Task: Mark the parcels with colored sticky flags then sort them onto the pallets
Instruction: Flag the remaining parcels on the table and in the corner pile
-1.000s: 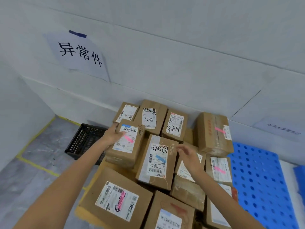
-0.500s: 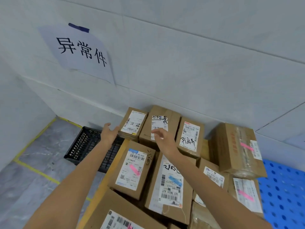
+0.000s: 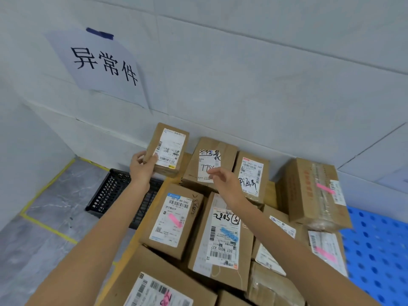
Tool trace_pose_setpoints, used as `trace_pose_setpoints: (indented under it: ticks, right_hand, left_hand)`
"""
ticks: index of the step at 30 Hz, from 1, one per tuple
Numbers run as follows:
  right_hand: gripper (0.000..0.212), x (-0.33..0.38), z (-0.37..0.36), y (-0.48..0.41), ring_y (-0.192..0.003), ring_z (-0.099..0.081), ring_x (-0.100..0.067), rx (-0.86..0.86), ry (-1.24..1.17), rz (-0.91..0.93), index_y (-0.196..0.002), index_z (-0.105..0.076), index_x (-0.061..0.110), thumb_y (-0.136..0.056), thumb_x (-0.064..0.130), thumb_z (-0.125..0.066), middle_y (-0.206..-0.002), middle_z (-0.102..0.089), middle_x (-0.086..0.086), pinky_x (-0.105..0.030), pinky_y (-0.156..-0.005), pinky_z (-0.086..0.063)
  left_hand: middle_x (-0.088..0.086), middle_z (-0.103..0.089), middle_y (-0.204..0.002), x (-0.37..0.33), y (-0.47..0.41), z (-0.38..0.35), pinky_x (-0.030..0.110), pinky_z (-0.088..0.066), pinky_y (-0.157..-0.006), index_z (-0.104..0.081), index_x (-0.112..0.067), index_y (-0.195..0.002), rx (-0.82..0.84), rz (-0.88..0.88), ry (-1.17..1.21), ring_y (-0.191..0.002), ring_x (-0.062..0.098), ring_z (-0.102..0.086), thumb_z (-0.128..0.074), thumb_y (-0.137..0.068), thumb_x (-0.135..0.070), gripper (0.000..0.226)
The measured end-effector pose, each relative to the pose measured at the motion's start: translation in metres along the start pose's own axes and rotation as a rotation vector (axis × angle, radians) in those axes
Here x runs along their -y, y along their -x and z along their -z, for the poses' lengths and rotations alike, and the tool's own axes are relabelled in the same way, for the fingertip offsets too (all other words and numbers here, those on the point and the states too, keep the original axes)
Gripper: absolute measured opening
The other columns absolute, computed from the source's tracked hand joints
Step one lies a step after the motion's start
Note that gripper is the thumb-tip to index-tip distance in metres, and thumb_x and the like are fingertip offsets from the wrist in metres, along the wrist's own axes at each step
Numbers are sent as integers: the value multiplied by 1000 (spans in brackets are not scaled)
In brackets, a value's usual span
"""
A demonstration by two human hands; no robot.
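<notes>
Left hand (image 3: 141, 167) grips a small parcel (image 3: 169, 149) held above the pile's far left corner. The right hand (image 3: 221, 184) hovers loosely curled, nothing visible in it, over stacked parcels (image 3: 220, 230). Several of these bear pink flags (image 3: 175, 220). A paper sign (image 3: 99, 62) is taped to the wall beyond.

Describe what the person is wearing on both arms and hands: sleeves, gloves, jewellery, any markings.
The left forearm and right forearm are bare to the frame's edge; no sleeve shows. The left hand and right hand wear no gloves; no watch, ring, band or marking is visible.
</notes>
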State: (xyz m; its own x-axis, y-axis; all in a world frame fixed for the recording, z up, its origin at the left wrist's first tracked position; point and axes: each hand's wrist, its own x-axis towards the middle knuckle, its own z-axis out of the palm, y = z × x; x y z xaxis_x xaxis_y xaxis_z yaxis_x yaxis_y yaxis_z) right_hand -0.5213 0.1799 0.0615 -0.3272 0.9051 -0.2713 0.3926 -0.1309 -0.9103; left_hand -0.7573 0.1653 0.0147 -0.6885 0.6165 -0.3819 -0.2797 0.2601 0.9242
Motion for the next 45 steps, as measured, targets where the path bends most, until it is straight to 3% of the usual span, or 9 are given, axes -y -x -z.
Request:
trace_pose_setpoints:
  ticks: [6, 10, 17, 21, 26, 31, 37, 42, 45]
  right_hand:
    - [41, 50, 38, 63, -108, -53, -10, 13, -209, 72, -136, -39, 30, -96, 34, -48, -122, -52, 7, -28, -90, -46]
    - [40, 50, 103, 136, -102, -60, -8, -51, -336, 125, -130, -32, 41, -95, 33, -50, -115, -55, 15, -31, -86, -53]
    - [37, -40, 260, 287, -89, -60, -17, -301, -307, 28, -123, -36, 18, -93, 29, -55, -93, -56, -1, -27, -73, -55]
    - [48, -111, 338, 355, -92, -65, -22, -300, -332, -126, -127, -32, 24, -90, 43, -55, -103, -62, -11, -41, -73, -57]
    - [44, -187, 394, 416, -75, -64, -19, -344, -291, -256, -129, -32, 26, -93, 43, -51, -97, -61, -12, -33, -61, -53]
    - [43, -266, 398, 456, -78, -64, -21, -380, -175, -380, -129, -37, 20, -94, 42, -50, -88, -63, -7, -41, -71, -56]
    - [36, -316, 380, 486, -82, -66, -16, -344, -96, -396, -124, -43, 14, -96, 36, -48, -91, -66, -1, -37, -71, -56]
    - [26, -315, 374, 488, -77, -64, -7, -360, -63, -349, -117, -47, 14, -97, 31, -46, -84, -64, 6, -22, -64, -50]
    - [34, -311, 378, 485, -79, -59, -4, -325, 1, -349, -126, -42, 14, -97, 29, -47, -93, -60, 6, -18, -63, -48]
  left_hand:
    - [7, -55, -119, -63, 140, -13, 33, -58, -75, -44, -13, -119, 302, -54, 13, -95, 23, -67, -69, -84, -14, 44]
    - [8, -58, -114, -72, 253, -42, 37, -58, -77, -46, -11, -113, 421, -53, -150, -93, 29, -68, -70, -83, -19, 39]
    - [1, -55, -99, -10, 445, -118, 27, -55, -62, -43, -12, -105, 666, -108, -429, -70, 18, -64, -63, -89, -25, 29]
    - [5, -60, -107, 46, 527, -167, 40, -58, -76, -45, -14, -98, 821, -94, -558, -82, 27, -68, -66, -86, -28, 28]
    - [-8, -56, -111, 125, 594, -200, 26, -55, -63, -49, -9, -112, 1022, 46, -700, -80, 20, -71, -52, -92, -44, 40]
    - [-1, -55, -91, 226, 609, -205, 27, -43, -69, -55, -12, -96, 889, -288, -1116, -90, 19, -57, -58, -91, -32, 21]
    - [7, -37, -126, 285, 614, -205, 33, -41, -90, -45, -16, -123, 721, -638, -1578, -117, 26, -39, -64, -83, -43, 52]
    - [5, -45, -114, 280, 605, -209, 32, -41, -83, -49, -15, -107, 661, -664, -1528, -109, 24, -42, -67, -82, -26, 34]
    - [4, -54, -85, 269, 598, -204, 30, -39, -65, -44, -16, -80, 620, -412, -1106, -83, 21, -52, -72, -80, -22, 29]
